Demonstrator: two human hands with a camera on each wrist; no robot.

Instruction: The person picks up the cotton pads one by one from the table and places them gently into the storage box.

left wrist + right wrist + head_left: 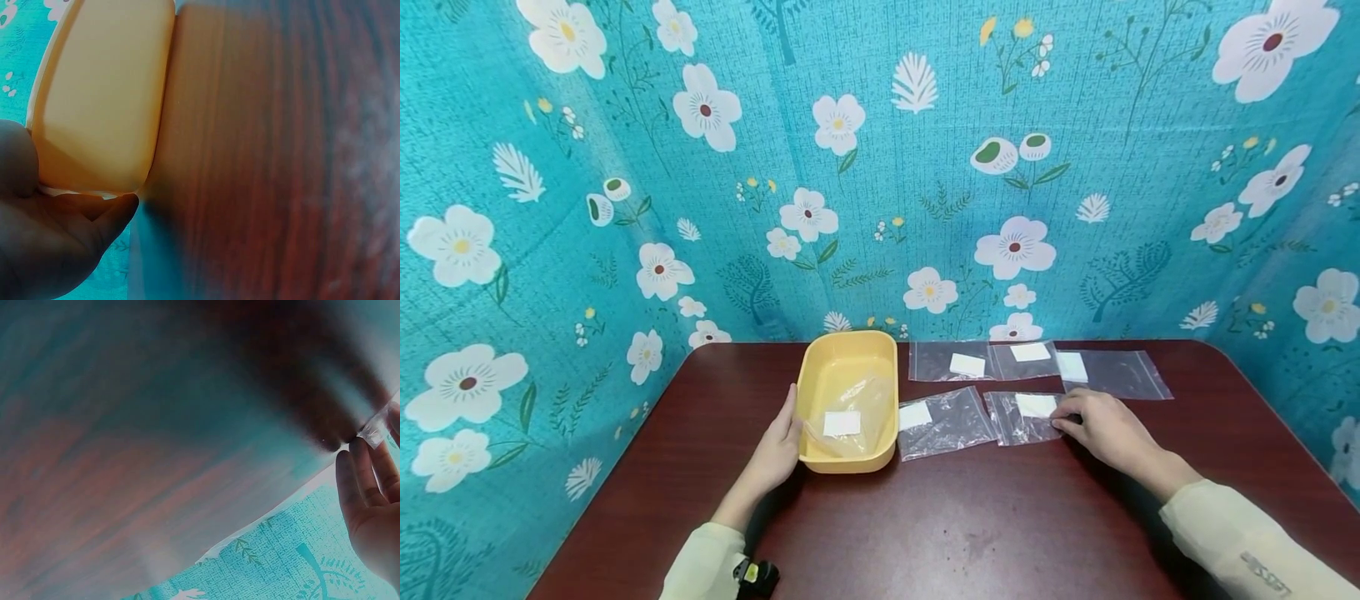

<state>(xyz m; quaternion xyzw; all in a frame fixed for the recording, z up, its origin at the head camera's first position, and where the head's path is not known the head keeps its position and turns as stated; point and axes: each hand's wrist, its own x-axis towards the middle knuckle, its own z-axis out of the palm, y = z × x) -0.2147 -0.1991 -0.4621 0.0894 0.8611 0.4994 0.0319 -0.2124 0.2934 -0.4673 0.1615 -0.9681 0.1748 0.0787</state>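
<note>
my left grip (777,437) clasps yellow tub (850,464) | right grip (1101,425) pinches a baggie (1022,423) | one bag (874,408) inside, five to go I guess

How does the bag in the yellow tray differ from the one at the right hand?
The tray bag lies inside the yellow tray; the pinched bag lies on the table. The right hand grips the pinched bag's edge, apart from the tray bag. The tray bag looks yellowish, the pinched bag darker. Both are see-through, each with a white rectangle.
</note>
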